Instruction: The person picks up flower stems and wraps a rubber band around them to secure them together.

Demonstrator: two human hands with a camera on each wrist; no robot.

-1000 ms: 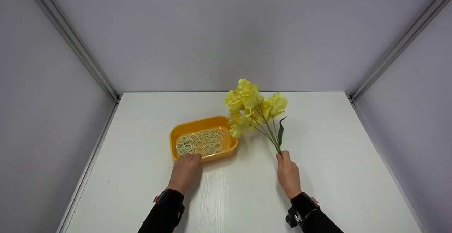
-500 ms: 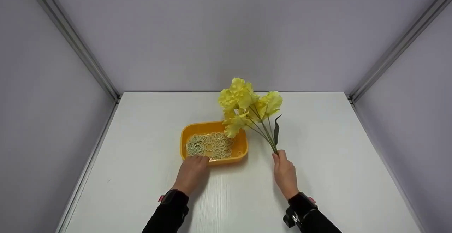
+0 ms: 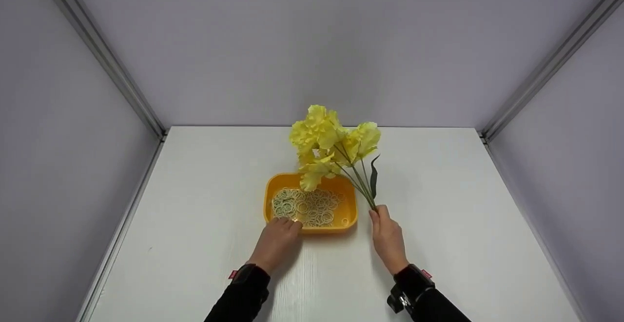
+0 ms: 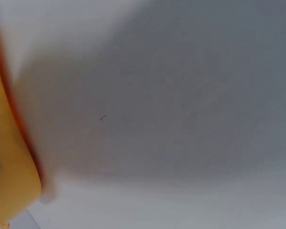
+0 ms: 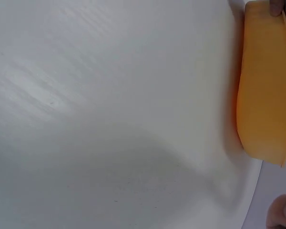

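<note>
An orange tray (image 3: 351, 200) full of several pale rubber bands (image 3: 307, 207) sits on the white table (image 3: 195, 214). My left hand (image 3: 279, 238) grips the tray's near left rim. My right hand (image 3: 387, 234) holds the stems of a bunch of yellow artificial flowers (image 3: 331, 139), whose blooms lean over the tray's far edge. The left wrist view shows only a blurred orange tray wall (image 4: 9, 167) and table. In the right wrist view the tray's outer wall (image 5: 267, 90) stands at the right edge.
Grey walls with metal corner strips (image 3: 102, 53) enclose the table on three sides. Bare white tabletop lies to the left and right of the hands.
My left hand has slid the tray to the right and turned it squarer. My right hand has carried the flowers leftward, so the blooms now overhang the tray.
</note>
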